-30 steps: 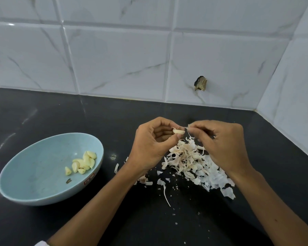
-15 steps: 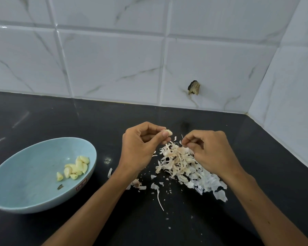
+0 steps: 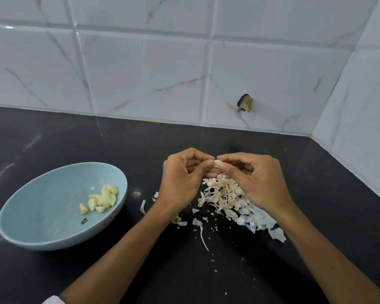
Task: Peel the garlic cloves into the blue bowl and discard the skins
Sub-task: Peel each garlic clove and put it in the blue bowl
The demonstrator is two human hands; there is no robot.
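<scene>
Above the skin pile (image 3: 230,198), left hand (image 3: 180,178) and right hand (image 3: 257,178) pinch one clove (image 3: 217,163); we judge it small, firm, slippery, best gripped endwise.

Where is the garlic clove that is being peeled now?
In the head view, the garlic clove is pinched between the left hand and the right hand, above the pile of skins, right of the blue bowl.

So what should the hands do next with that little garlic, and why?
Probably the right hand should pick off any last skin and drop it on the skin pile below. It and the left hand both pinch the garlic clove just above that pile, and I cannot tell if it is fully bare.
</scene>
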